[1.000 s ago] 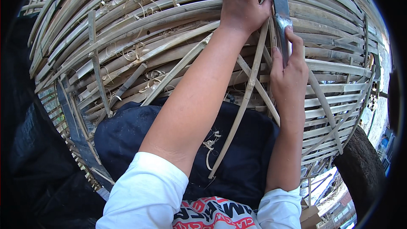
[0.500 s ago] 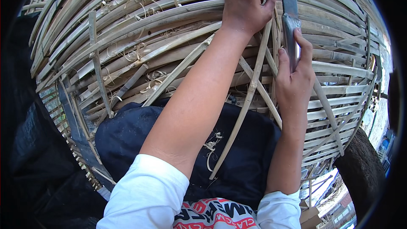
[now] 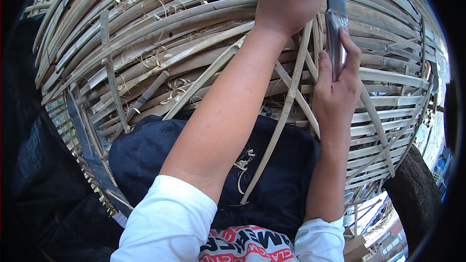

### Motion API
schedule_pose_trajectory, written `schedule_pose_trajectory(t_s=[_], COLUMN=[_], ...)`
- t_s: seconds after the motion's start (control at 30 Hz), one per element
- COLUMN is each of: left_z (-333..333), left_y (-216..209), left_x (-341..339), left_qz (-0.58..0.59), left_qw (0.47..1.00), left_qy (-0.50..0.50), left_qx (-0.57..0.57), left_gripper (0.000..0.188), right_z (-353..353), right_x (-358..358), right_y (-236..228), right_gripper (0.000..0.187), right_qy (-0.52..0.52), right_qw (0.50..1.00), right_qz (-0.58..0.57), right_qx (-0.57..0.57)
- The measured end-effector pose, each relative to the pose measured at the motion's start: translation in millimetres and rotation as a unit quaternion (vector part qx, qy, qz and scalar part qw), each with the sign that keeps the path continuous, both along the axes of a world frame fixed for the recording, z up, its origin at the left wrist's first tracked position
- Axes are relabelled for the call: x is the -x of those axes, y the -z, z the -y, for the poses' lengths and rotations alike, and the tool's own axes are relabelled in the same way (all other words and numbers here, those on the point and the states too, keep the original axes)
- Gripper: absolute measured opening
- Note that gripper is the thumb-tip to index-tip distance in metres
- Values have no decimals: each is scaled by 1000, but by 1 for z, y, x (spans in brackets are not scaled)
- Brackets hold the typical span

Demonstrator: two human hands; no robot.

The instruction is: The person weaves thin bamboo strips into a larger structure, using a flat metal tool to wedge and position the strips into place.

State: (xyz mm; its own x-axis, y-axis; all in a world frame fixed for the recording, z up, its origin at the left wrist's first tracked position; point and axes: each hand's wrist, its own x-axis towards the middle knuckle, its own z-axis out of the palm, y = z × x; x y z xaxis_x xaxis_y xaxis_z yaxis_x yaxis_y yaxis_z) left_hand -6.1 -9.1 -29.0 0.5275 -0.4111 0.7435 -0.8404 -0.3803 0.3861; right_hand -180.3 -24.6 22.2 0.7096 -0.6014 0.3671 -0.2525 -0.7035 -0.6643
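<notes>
A large woven bamboo basket frame (image 3: pixel 160 43) fills the upper view, resting against my lap. My left hand (image 3: pixel 286 0) is closed as a fist on the bamboo strips near the top. My right hand (image 3: pixel 337 85) grips the handle of a metal knife (image 3: pixel 335 24), whose blade points up along the strips. A loose thin bamboo strip (image 3: pixel 276 136) runs diagonally from under my left hand down over my dark trousers (image 3: pixel 160 165).
Curled bamboo shavings (image 3: pixel 245 160) lie on my lap and among the woven strips. A dark cloth or sheet (image 3: pixel 34 174) covers the left side. A thick dark log-like shape (image 3: pixel 415 194) stands at the lower right, with open lattice beside it.
My right hand has slid the knife upward along the strips and slightly right. My left fist stays at the top, shifted a little higher.
</notes>
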Motion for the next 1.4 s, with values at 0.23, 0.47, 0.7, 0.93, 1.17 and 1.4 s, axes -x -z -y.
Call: schedule_pose_trajectory(t_s=[0.23, 0.47, 0.7, 0.93, 1.17, 1.4], left_z=[0, -3, -6, -7, -2, -5], left_y=[-2, -6, -6, -7, -8, -5], left_x=[2, 1, 1, 3, -1, 3], left_qz=[-26, -159, -146, -156, -153, -162], left_qw=[1000, 980, 981, 980, 981, 982], left_qy=[7, 93, 102, 94, 91, 71], left_qx=[14, 68, 81, 76, 75, 59], left_gripper=[14, 12, 14, 17, 13, 11], right_z=[6, 10, 7, 9, 9, 4], right_x=[0, -6, -4, 1, 1, 2], right_y=[-2, -1, -5, 0, 1, 2], right_gripper=[40, 38, 38, 36, 38, 39], right_qy=[4, -6, 2, -10, 11, 12], right_qw=[999, 997, 998, 1000, 997, 995], right_qz=[-25, -69, -47, -18, -80, -96], right_qx=[-27, -32, -30, 16, -16, -24])
